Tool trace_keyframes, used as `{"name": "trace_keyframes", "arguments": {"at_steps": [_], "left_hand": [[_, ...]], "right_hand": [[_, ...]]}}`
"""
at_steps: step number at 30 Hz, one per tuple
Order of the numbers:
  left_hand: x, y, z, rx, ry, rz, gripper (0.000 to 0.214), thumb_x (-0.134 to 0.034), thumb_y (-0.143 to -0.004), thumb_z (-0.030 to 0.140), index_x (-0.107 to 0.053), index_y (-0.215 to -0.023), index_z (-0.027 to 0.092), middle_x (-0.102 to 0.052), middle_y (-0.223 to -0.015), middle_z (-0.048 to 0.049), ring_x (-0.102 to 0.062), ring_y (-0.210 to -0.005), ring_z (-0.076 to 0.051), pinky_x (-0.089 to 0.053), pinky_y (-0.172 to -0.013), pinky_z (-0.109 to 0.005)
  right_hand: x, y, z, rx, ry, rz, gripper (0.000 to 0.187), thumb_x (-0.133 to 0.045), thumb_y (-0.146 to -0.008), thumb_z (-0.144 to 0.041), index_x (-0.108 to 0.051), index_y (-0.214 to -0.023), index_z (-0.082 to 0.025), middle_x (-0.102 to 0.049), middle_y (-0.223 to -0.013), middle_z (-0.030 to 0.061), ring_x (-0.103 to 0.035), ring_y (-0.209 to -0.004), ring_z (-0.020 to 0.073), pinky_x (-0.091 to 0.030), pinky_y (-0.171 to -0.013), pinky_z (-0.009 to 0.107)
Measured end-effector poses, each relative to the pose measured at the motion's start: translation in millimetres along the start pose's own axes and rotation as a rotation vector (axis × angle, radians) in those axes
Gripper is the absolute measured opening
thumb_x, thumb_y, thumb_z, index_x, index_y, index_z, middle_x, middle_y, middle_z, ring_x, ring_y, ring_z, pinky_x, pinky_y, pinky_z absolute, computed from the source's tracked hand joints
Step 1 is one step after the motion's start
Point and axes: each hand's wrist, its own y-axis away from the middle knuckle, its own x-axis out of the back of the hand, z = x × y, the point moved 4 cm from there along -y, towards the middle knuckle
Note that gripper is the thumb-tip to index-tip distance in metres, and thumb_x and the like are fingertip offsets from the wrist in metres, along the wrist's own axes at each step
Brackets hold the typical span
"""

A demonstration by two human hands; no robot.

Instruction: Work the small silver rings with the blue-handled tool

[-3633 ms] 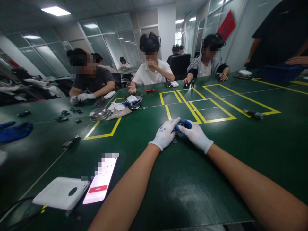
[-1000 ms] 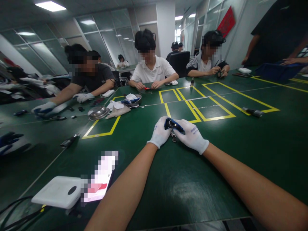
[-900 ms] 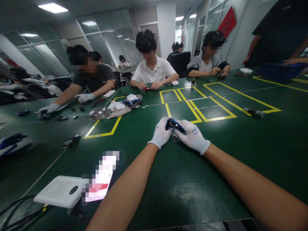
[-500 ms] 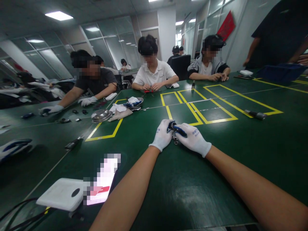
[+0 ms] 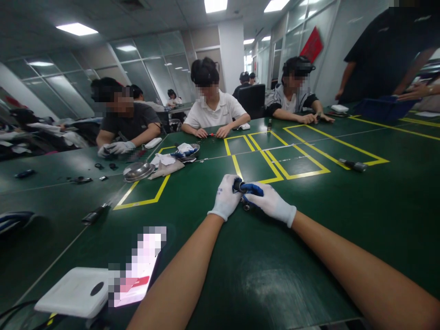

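Green worktop (image 5: 282, 284) | small dark part (image 5: 239, 186) held just nearside of yellow tape (image 5: 237, 167) | left hand (image 5: 227, 196): fingers curled round it; right hand (image 5: 270, 201): fingers bent against it, grip unclear | likely light, stiff, smooth; hold by sides

The desk (image 5: 309, 266) is deep green, striped with yellow tape (image 5: 306, 175). The left glove (image 5: 225, 198) is white with blue lettering, the right glove (image 5: 271, 204) white with blue fingers (image 5: 253, 188); the held piece (image 5: 239, 185) is black. The phone (image 5: 140, 268) shows pale pink and red; the white box (image 5: 68, 291) has a black oval (image 5: 97, 288).
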Motion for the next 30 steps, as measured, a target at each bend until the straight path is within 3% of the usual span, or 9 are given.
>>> {"name": "trace_keyframes", "arguments": {"at_steps": [7,15,20,30], "left_hand": [[-0.4,-0.4,1.4,-0.026,0.040,0.013,0.028,-0.072,-0.083,0.017,-0.063,-0.109,0.019,-0.064,-0.110,-0.0063,-0.063,-0.106,-0.022,-0.053,-0.097,-0.037],[0.5,-0.9,0.9,-0.037,0.036,0.020,0.026,-0.072,-0.083,0.016,-0.064,-0.108,0.019,-0.065,-0.109,-0.0065,-0.064,-0.105,-0.022,-0.053,-0.097,-0.037],[0.4,-1.3,2.1,-0.040,0.037,0.015,0.026,-0.072,-0.083,0.016,-0.064,-0.108,0.019,-0.066,-0.109,-0.0068,-0.064,-0.106,-0.022,-0.053,-0.097,-0.038],[-7.6,0.0,-1.8,-0.072,0.044,-0.055,0.036,-0.072,-0.088,0.022,-0.064,-0.123,0.019,-0.066,-0.121,-0.0096,-0.065,-0.115,-0.024,-0.051,-0.106,-0.043]], "right_hand": [[0.2,2.2,-13.0,0.222,0.266,0.044,0.027,-0.064,-0.088,-0.020,-0.071,-0.114,-0.019,-0.075,-0.111,0.0097,-0.070,-0.101,0.0250,-0.054,-0.094,0.040],[1.7,1.3,-8.2,0.058,0.093,0.051,0.029,-0.064,-0.090,-0.025,-0.071,-0.118,-0.020,-0.076,-0.111,0.0060,-0.071,-0.100,0.0237,-0.055,-0.093,0.040],[8.4,0.8,1.6,0.173,0.206,0.308,0.026,-0.066,-0.091,-0.028,-0.070,-0.116,-0.020,-0.074,-0.113,0.0090,-0.069,-0.106,0.0263,-0.054,-0.095,0.042],[4.5,0.7,3.9,0.296,0.280,0.316,0.020,-0.061,-0.095,-0.020,-0.071,-0.112,-0.023,-0.073,-0.116,0.0079,-0.069,-0.109,0.0255,-0.054,-0.099,0.042]]}}
